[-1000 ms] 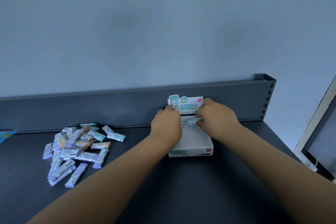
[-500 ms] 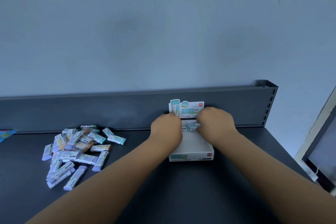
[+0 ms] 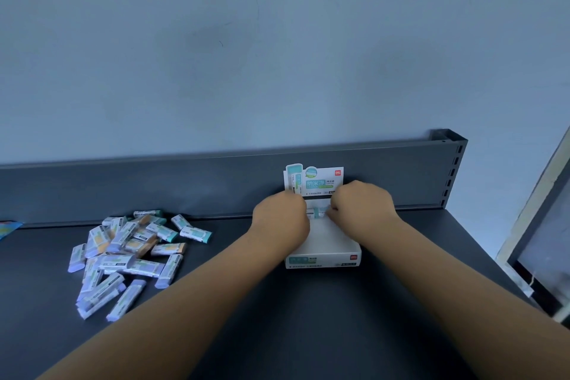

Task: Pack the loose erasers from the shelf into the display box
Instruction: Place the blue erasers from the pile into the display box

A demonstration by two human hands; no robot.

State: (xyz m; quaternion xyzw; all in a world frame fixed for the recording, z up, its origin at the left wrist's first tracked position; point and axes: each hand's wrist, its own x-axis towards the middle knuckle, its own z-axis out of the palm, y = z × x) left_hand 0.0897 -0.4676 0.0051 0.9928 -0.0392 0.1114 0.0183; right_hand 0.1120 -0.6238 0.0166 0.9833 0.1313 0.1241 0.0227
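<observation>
We are at the placing step: both of our hands are over the back of the display box (image 3: pixel 324 251), setting a teal-ended eraser (image 3: pixel 318 213) down inside it, just below the printed header card (image 3: pixel 314 180). Our left hand (image 3: pixel 282 219) is curled with its knuckles up at the box's left side, and our right hand (image 3: pixel 361 205) is curled at the right; the eraser lies crosswise between them, pinched at its right end by the right hand's fingertips. Whether the left hand grips it or only steadies it, we cannot tell. The hands are close together, nearly touching. Both forearms reach forward from the lower corners, converging on the box.

The pile of loose erasers (image 3: pixel 129 251) lies well to the left on the dark shelf (image 3: pixel 308 318), so most of the job seems left. Next we probably need to let go and reach left for more.
</observation>
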